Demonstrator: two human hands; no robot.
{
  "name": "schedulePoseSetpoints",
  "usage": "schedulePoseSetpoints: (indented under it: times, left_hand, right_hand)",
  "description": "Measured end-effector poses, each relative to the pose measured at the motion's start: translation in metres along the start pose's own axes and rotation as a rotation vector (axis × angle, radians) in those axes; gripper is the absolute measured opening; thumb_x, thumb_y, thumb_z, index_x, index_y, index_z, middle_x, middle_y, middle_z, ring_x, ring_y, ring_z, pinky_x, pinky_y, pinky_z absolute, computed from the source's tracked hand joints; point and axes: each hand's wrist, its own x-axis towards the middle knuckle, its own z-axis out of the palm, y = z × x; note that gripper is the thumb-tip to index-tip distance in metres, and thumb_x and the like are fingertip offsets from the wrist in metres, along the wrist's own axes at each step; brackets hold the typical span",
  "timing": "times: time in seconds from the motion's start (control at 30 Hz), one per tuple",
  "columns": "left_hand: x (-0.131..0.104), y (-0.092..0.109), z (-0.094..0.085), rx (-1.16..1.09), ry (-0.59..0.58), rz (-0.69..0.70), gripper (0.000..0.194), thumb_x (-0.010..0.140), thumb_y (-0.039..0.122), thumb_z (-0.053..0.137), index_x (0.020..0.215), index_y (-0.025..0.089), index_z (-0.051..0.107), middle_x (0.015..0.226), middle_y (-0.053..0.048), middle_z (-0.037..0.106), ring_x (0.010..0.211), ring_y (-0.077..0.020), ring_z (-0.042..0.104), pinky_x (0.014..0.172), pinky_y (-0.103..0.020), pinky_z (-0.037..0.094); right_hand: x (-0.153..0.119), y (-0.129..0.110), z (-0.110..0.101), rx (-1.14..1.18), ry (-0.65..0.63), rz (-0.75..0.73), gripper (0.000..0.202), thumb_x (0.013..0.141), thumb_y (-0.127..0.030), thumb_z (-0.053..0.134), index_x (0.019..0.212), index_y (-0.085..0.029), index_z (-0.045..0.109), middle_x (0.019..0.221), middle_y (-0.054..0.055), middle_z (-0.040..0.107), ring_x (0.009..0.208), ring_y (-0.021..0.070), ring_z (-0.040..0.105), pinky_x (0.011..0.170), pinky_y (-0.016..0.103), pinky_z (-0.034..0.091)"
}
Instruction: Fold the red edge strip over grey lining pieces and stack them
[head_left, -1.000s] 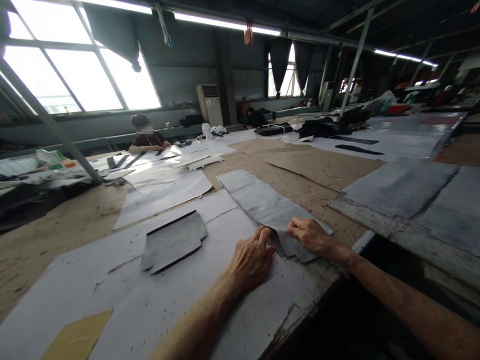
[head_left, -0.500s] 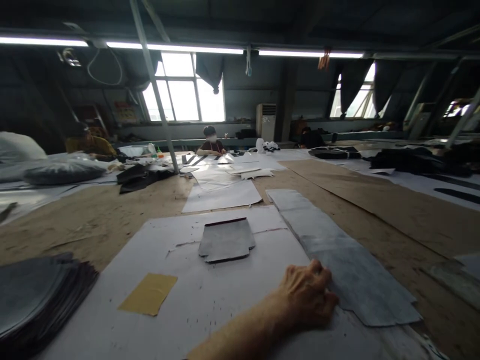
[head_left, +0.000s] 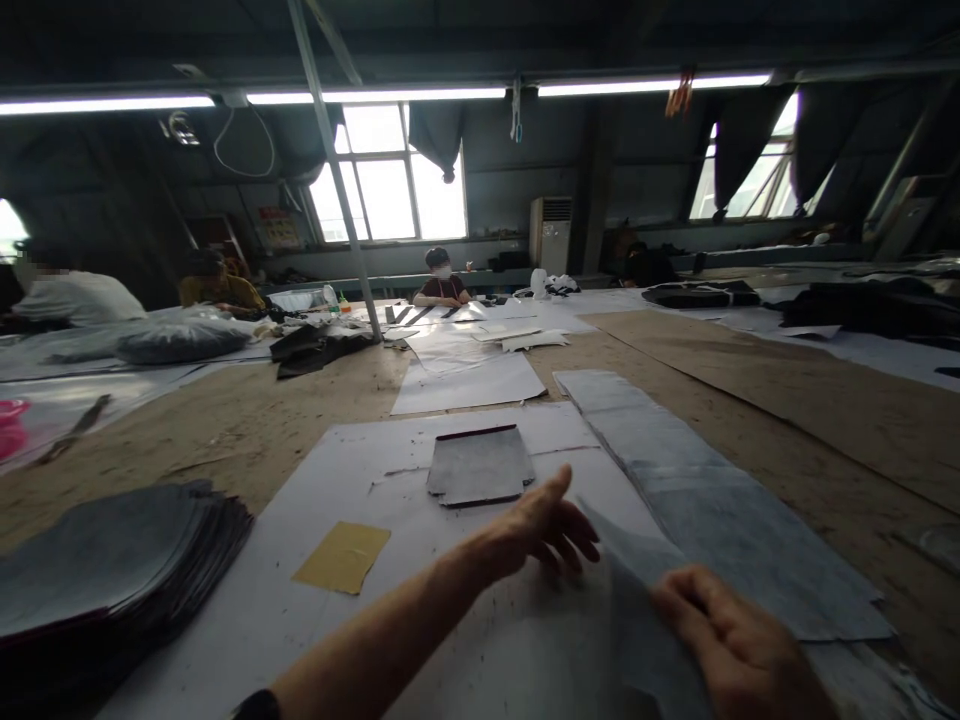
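grey sheet [head_left: 634, 590], thin and blurred, is what we hold by its right edge in our right hand [head_left: 731, 640], the fingers closed on it; it is lifted over the near part of the white paper [head_left: 240, 620]. our left hand [head_left: 551, 530] is wide, thumb up and fingers spread, just beside the sheet's far left edge; whether it touches the sheet we cannot tell. to the right of the white paper we have a long grey strip pile [head_left: 720, 500], lying flat and reaching away from us, with our right hand near its close end. beyond our left hand, a grey piece with dark edges [head_left: 480, 465] lies flat on the paper. nearer and to its left we see a yellow card [head_left: 343, 557], also flat. a stack of dark grey pieces [head_left: 105, 555] sits at the left, beside the paper, its edges fanned out. all this rests on the brown table [head_left: 255, 420]. on the far side, well apart from us, we see a person in a mask [head_left: 442, 285] with both arms on the table.
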Motion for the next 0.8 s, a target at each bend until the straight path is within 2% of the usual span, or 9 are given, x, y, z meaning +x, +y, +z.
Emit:
schedulePoseSetpoints:
  times: [0.07, 0.13, 0.23, 0.33, 0.4, 0.47, 0.53, 0.67, 0.8]
  left_hand:
    - [-0.024, -0.005, -0.024, 0.119, 0.106, -0.055, 0.077, 0.075, 0.070, 0.021, 0.093, 0.007, 0.062, 0.068, -0.006, 0.057, 0.058, -0.0145, 0.054, 0.051, -0.024, 0.042]
    - [-0.044, -0.011, -0.041, 0.211, 0.148, -0.085, 0.055, 0.067, 0.059, 0.051, 0.083, 0.008, 0.066, 0.061, -0.002, 0.055, 0.057, -0.0131, 0.051, 0.051, -0.022, 0.039]
    - [-0.062, -0.022, -0.049, 0.348, 0.225, -0.117, 0.029, 0.058, 0.034, 0.064, 0.077, 0.012, 0.069, 0.057, 0.001, 0.054, 0.056, -0.0132, 0.048, 0.051, -0.022, 0.036]
    - [-0.069, -0.031, -0.043, 0.469, 0.351, -0.077, 0.025, 0.059, 0.020, 0.060, 0.081, 0.015, 0.069, 0.072, -0.001, 0.060, 0.068, -0.0155, 0.051, 0.060, -0.023, 0.038]
    - [-0.070, -0.035, -0.039, 0.519, 0.415, -0.037, 0.032, 0.059, 0.015, 0.058, 0.089, 0.016, 0.068, 0.085, -0.002, 0.062, 0.078, -0.0173, 0.052, 0.069, -0.025, 0.040]
    - [-0.070, -0.036, -0.038, 0.546, 0.431, -0.011, 0.038, 0.059, 0.011, 0.058, 0.095, 0.017, 0.067, 0.092, -0.003, 0.062, 0.084, -0.0181, 0.052, 0.074, -0.026, 0.040]
    - [-0.068, -0.036, -0.039, 0.565, 0.412, 0.005, 0.038, 0.058, 0.008, 0.058, 0.094, 0.018, 0.067, 0.092, -0.002, 0.062, 0.083, -0.0180, 0.053, 0.074, -0.027, 0.041]
    - [-0.062, -0.035, -0.043, 0.638, 0.371, 0.070, 0.034, 0.059, 0.006, 0.060, 0.089, 0.020, 0.068, 0.090, -0.002, 0.062, 0.078, -0.0162, 0.054, 0.069, -0.026, 0.043]
    - [-0.057, -0.042, -0.044, 0.682, 0.427, 0.177, 0.044, 0.063, 0.005, 0.062, 0.106, 0.017, 0.062, 0.088, -0.003, 0.061, 0.076, -0.0148, 0.054, 0.069, -0.026, 0.045]
  right_hand:
    - [-0.007, -0.014, 0.033, 0.031, -0.122, -0.129, 0.023, 0.083, -0.030, 0.046, 0.062, -0.022, 0.049, 0.055, -0.001, 0.052, 0.049, 0.0137, 0.048, 0.046, 0.024, 0.037]
    - [-0.014, -0.028, 0.061, 0.052, -0.165, -0.261, 0.020, 0.081, -0.022, 0.046, 0.061, -0.020, 0.048, 0.059, 0.001, 0.054, 0.053, 0.0144, 0.051, 0.049, 0.025, 0.038]
    - [-0.020, -0.043, 0.083, 0.043, -0.218, -0.386, 0.015, 0.076, -0.009, 0.046, 0.064, -0.018, 0.049, 0.062, 0.002, 0.056, 0.059, 0.0151, 0.053, 0.054, 0.025, 0.040]
    - [-0.012, -0.044, 0.078, 0.054, -0.311, -0.466, 0.013, 0.074, -0.006, 0.051, 0.068, -0.017, 0.053, 0.066, 0.002, 0.058, 0.065, 0.0152, 0.054, 0.058, 0.025, 0.042]
    - [0.004, -0.035, 0.068, 0.009, -0.275, -0.529, 0.010, 0.074, -0.008, 0.055, 0.078, -0.016, 0.058, 0.075, 0.004, 0.061, 0.074, 0.0175, 0.055, 0.065, 0.027, 0.045]
    - [0.024, -0.022, 0.060, -0.122, -0.228, -0.585, 0.020, 0.073, -0.009, 0.059, 0.092, -0.016, 0.060, 0.090, 0.007, 0.063, 0.087, 0.0215, 0.054, 0.074, 0.033, 0.047]
    - [0.043, -0.010, 0.055, -0.266, -0.288, -0.608, 0.029, 0.072, -0.010, 0.062, 0.100, -0.016, 0.061, 0.098, 0.008, 0.063, 0.092, 0.0229, 0.053, 0.079, 0.036, 0.047]
    - [0.063, 0.000, 0.054, -0.395, -0.487, -0.602, 0.028, 0.071, -0.013, 0.067, 0.098, -0.015, 0.064, 0.091, 0.006, 0.065, 0.089, 0.0207, 0.056, 0.079, 0.034, 0.047]
    - [0.067, 0.000, 0.056, -0.350, -0.500, -0.593, 0.030, 0.065, -0.013, 0.073, 0.094, -0.016, 0.066, 0.082, 0.005, 0.062, 0.081, 0.0193, 0.055, 0.073, 0.031, 0.047]
